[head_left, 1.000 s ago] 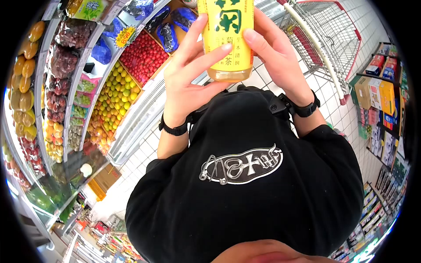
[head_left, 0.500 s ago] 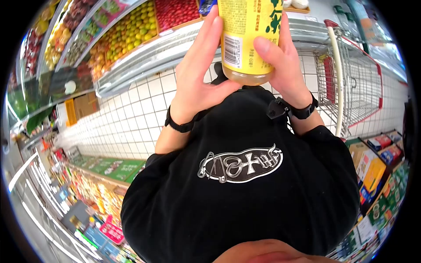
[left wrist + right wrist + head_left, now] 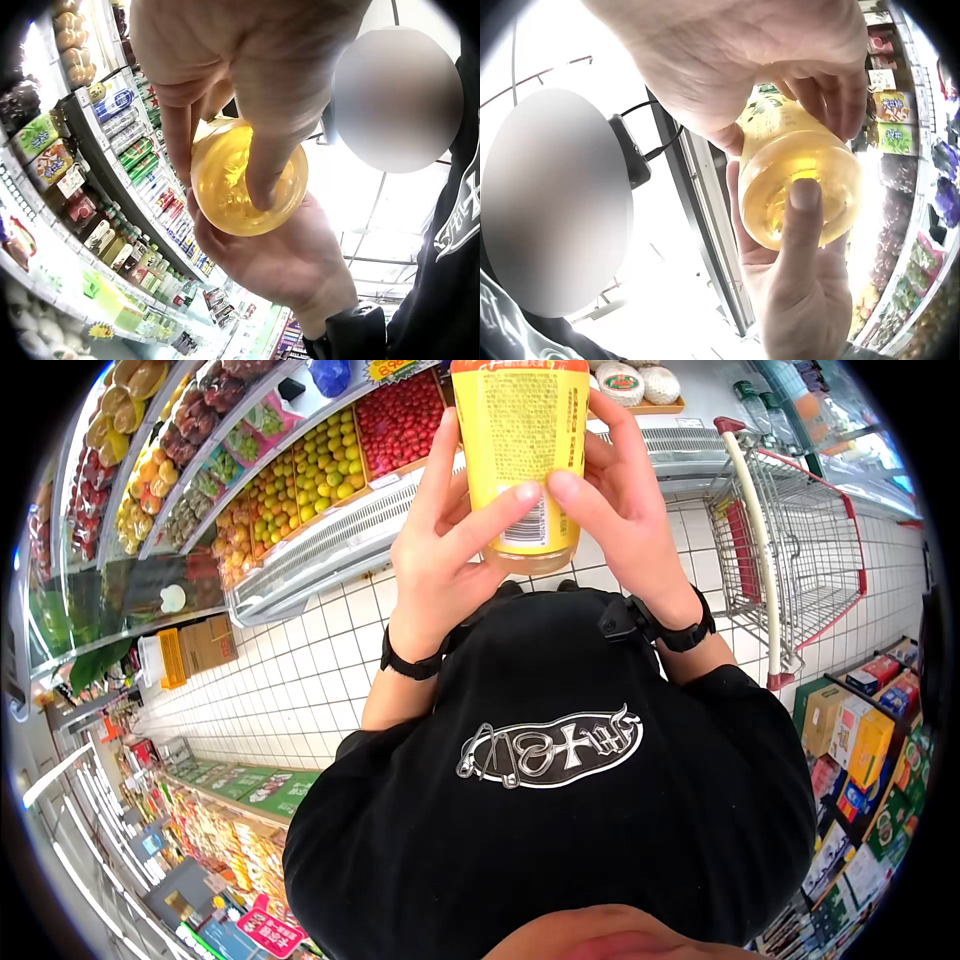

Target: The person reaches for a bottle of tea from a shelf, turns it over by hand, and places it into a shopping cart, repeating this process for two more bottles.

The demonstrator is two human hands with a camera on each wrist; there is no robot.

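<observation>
A bottle of amber tea with a yellow label (image 3: 520,450) is held up in front of the chest, its barcode facing me. My left hand (image 3: 455,530) grips its left side, thumb across the lower label. My right hand (image 3: 615,490) grips the right side, thumb meeting the left thumb near the barcode. In the left wrist view the bottle's round base (image 3: 247,176) shows with the left thumb (image 3: 262,165) pressed on it and the right hand (image 3: 285,262) beneath. The right wrist view shows the base (image 3: 802,187) cupped between the right hand (image 3: 780,52) and left thumb (image 3: 802,225).
A red-trimmed shopping cart (image 3: 800,540) stands to the right on the white tiled floor (image 3: 300,670). A chilled display of fruit (image 3: 300,470) runs along the left. Shelves of boxed goods (image 3: 860,740) sit at the lower right, a cardboard box (image 3: 205,645) at the left.
Both hands have turned the bottle, so the barcode side now faces me. The view has swung, bringing the cart and the fruit display further into sight.
</observation>
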